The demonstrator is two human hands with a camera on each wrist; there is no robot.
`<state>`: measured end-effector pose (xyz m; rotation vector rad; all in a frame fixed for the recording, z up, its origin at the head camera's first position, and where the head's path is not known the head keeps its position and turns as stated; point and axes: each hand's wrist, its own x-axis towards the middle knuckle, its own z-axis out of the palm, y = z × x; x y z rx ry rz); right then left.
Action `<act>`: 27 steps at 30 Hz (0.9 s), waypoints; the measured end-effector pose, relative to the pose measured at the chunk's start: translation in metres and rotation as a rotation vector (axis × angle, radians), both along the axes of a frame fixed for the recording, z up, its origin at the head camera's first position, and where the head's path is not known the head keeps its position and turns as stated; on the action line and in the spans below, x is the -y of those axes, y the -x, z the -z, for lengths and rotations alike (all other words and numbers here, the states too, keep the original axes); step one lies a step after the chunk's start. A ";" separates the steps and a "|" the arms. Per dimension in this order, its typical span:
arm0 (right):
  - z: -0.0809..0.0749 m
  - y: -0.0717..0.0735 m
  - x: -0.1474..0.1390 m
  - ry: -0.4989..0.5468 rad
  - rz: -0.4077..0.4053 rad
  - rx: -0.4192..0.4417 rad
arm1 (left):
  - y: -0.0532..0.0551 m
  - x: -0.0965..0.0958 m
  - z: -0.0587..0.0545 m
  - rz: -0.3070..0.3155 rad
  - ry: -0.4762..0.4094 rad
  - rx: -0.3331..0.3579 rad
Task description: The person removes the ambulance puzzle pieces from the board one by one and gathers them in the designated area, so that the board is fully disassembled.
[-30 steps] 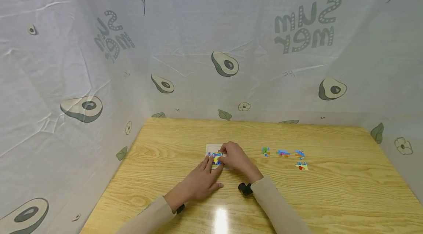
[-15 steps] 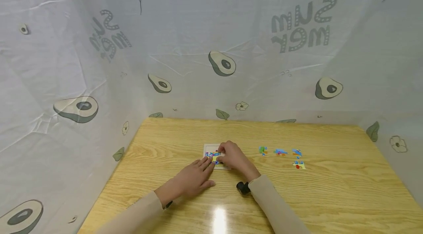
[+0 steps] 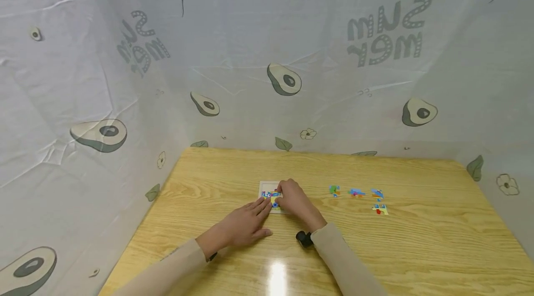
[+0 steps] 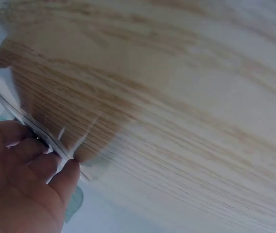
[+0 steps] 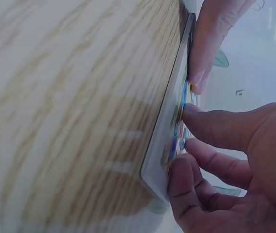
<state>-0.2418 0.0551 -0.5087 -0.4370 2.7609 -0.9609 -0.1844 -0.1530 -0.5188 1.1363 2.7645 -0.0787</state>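
A small white-rimmed puzzle board point(image 3: 264, 184) lies mid-table in the head view, its lower part filled with colourful jigsaw pieces. My left hand point(image 3: 244, 225) rests its outstretched fingertips on the board's lower left. Over the board's right side, my right hand point(image 3: 297, 202) pinches a puzzle piece between thumb and fingers against the surface; the piece is mostly hidden. In the right wrist view, the thumb and fingers of my right hand point(image 5: 244, 160) touch the coloured pieces inside the tray edge point(image 5: 159, 145). My left hand point(image 4: 26, 179) appears beside the board's thin edge in the left wrist view.
To the right lie several loose pieces: a green-and-blue piece point(image 3: 334, 190), a blue-and-pink piece point(image 3: 356, 192), a blue-and-orange piece point(image 3: 377, 194) and a yellow-and-red piece point(image 3: 380, 209). A curtain with avocado prints point(image 3: 242, 45) surrounds the wooden table point(image 3: 417, 240).
My left hand has drawn back a little to the left, its fingertips shifting away from the right hand. The right hand stays in nearly the same place on the board.
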 end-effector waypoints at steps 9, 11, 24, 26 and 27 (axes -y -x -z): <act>0.008 -0.001 -0.001 0.033 -0.005 0.028 | -0.003 -0.002 -0.001 -0.023 0.028 0.009; 0.010 -0.002 -0.001 0.031 -0.011 0.022 | -0.003 -0.002 0.000 -0.024 0.030 0.012; 0.006 0.000 -0.006 0.023 0.001 -0.024 | -0.001 -0.002 -0.002 -0.011 0.021 -0.006; 0.007 0.002 -0.006 0.017 0.001 -0.027 | -0.001 -0.002 -0.002 -0.012 0.019 -0.005; 0.007 0.002 -0.006 0.017 0.000 -0.026 | -0.001 -0.002 -0.002 -0.012 0.018 -0.003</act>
